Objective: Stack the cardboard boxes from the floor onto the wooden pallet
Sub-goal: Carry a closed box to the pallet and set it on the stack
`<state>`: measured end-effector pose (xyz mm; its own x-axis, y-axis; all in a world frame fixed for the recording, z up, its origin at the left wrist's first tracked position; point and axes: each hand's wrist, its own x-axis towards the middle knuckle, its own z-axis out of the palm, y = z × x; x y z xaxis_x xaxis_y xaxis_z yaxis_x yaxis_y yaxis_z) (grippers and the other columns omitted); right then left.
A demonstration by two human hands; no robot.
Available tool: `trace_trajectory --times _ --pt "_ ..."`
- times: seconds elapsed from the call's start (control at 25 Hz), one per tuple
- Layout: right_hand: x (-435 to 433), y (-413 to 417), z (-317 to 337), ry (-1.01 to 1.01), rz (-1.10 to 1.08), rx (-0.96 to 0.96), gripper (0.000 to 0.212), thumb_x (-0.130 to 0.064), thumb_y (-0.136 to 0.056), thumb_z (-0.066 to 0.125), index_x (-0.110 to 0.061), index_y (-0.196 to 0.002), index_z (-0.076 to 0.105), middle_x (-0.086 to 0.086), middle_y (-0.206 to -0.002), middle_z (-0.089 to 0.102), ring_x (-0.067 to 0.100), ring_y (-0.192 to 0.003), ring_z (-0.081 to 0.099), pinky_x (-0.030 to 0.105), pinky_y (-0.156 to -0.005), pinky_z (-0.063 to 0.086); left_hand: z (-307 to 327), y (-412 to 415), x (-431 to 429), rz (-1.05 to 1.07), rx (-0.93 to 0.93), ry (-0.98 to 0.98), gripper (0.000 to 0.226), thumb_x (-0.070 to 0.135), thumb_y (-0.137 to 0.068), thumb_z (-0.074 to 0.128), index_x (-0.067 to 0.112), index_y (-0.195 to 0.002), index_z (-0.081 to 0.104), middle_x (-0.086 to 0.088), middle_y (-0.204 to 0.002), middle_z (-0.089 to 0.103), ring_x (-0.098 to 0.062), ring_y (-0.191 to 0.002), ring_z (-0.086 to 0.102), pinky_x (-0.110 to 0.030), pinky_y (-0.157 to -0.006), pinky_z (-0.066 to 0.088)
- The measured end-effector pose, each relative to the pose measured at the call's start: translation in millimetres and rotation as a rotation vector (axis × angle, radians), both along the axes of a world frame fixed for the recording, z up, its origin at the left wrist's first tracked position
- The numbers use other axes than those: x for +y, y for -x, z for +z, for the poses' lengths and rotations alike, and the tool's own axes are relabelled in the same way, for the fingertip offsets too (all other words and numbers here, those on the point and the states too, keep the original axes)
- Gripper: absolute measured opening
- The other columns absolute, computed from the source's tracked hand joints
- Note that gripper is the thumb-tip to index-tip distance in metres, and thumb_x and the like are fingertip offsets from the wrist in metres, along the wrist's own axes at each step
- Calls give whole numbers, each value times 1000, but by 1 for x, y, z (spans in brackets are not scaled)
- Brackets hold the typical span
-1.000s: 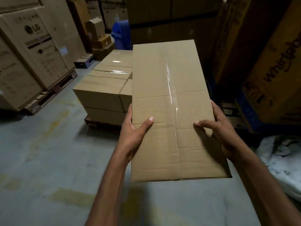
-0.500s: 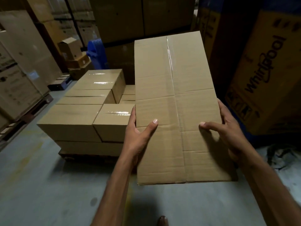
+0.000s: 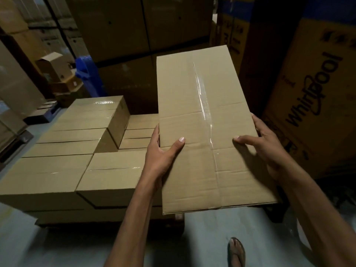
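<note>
I carry a long, tape-sealed cardboard box point(image 3: 204, 122) in the air in front of me, its long side pointing away. My left hand point(image 3: 161, 157) grips its left edge with the thumb lying on top. My right hand point(image 3: 260, 145) grips the right edge, thumb also on top. Just left of and below the box, several stacked cardboard boxes point(image 3: 81, 157) sit on the wooden pallet point(image 3: 107, 227), of which only a dark strip at the bottom shows. One box point(image 3: 100, 112) stands a layer higher at the back left.
Tall appliance cartons stand close on the right, one marked Whirlpool point(image 3: 316, 89). More big cartons point(image 3: 142, 26) form a wall behind the pallet. A blue object point(image 3: 86, 74) and small boxes point(image 3: 57, 74) sit at the back left. My sandalled foot point(image 3: 236, 251) is on the grey floor.
I have walked closer to the pallet. The stack now fills the lower left of the view and lies right beside the carried box. Both hands keep the same grip.
</note>
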<state>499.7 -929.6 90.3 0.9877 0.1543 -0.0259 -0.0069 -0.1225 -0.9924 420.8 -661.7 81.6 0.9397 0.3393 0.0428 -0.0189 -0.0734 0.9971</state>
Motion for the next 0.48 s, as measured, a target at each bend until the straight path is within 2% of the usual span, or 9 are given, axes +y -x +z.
trace_trajectory --times 0.16,0.24,0.28,0.36,0.48 --pt "0 -105 -8 -1 49 56 73 -4 -86 76 -38 -146 52 -13 -122 67 4 -107 64 22 -81 51 -13 -86 -8 77 43 15 63 25 -87 82 31 -142 53 13 -123 71 3 -102 70 -20 -88 58" --pt "-1 -165 -10 28 87 109 62 1 -84 75 -35 -133 61 -9 -114 72 2 -94 69 18 -72 55 -19 -136 -14 127 77 27 48 22 -88 81 34 -128 58 14 -114 72 6 -92 71 -17 -83 59" --pt "0 -193 -9 38 100 145 57 4 -83 75 -34 -124 65 -5 -111 74 5 -89 71 20 -70 58 -19 -157 -18 149 106 33 43 22 -88 81 35 -123 59 14 -110 72 7 -88 71 -17 -81 59" --pt "4 -245 -2 58 132 228 51 5 -82 75 -33 -115 67 2 -109 75 16 -90 73 30 -74 62 -19 -202 -19 186 165 53 42 25 -87 82 29 -124 61 9 -111 74 -2 -90 74 -23 -81 61" --pt "18 -330 6 145 200 347 52 -1 -84 75 -31 -122 59 5 -108 72 29 -98 71 42 -80 61 -25 -266 -10 246 272 79 50 33 -85 83 24 -129 61 1 -115 74 -15 -97 73 -32 -83 61"
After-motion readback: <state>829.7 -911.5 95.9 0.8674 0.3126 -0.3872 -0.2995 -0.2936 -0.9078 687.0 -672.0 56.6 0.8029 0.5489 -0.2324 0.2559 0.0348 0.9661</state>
